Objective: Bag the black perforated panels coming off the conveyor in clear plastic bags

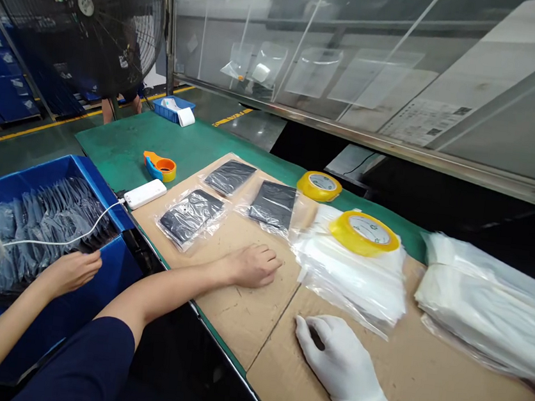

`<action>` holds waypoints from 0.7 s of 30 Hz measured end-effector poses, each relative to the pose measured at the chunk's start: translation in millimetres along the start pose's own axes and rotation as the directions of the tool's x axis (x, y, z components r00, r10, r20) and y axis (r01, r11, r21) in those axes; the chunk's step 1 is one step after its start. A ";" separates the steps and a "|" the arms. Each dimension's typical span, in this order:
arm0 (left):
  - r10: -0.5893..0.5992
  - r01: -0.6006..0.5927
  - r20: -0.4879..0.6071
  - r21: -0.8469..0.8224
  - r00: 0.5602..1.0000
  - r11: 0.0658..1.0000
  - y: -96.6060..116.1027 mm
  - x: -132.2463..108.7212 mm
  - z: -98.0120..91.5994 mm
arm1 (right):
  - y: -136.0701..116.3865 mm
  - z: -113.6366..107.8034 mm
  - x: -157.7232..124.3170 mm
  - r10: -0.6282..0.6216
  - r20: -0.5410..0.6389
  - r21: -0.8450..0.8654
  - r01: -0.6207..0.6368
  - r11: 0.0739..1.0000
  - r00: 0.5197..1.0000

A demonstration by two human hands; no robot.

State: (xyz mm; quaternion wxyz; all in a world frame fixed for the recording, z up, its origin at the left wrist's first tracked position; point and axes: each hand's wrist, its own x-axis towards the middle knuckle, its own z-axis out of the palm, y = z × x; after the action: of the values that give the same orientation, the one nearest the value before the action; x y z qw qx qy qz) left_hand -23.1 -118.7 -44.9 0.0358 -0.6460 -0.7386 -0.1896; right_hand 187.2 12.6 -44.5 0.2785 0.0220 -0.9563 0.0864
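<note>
Keep the packets flat and apart, with film smooth and hands light

The 3 dark packets lie on the brown cardboard, each wrapped in clear loose film. The left hand, bare, seems to rest on this cardboard, near the packets but not touching them. Its fingers are bent softly; their underside is hidden, so I cannot tell whether they are pressed together. The right hand, in a white glove, has thumb and fingers spread around a gap, with nothing seen inside.

For good handling, I think it is better to lift a packet by both sides, so the film gets no new creases. Just beyond the glove is a pile of white bags, with a tape roll on top. Moving this roll away before sliding out 1 bag looks wise, otherwise the pile may drag.

To the left, a white cable crosses the blue bin of similar packets and could catch an arm. Over this bin is another hand, which I judge to be a co-worker's; its grip I cannot tell. Farther away stands a big fan
</note>
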 end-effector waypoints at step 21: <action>0.132 -0.129 -0.033 0.080 0.991 0.988 -4.2 2.0 -0.8 | -1.4 -4.4 4.3 -0.041 0.055 0.008 0.041 0.999 0.998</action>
State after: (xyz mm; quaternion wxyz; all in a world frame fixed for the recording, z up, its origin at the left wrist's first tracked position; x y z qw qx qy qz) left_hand -27.6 -117.5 -44.5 0.0872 -0.6872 -0.7007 -0.1705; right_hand 186.0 12.1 -38.3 0.2537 0.0448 -0.9626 0.0834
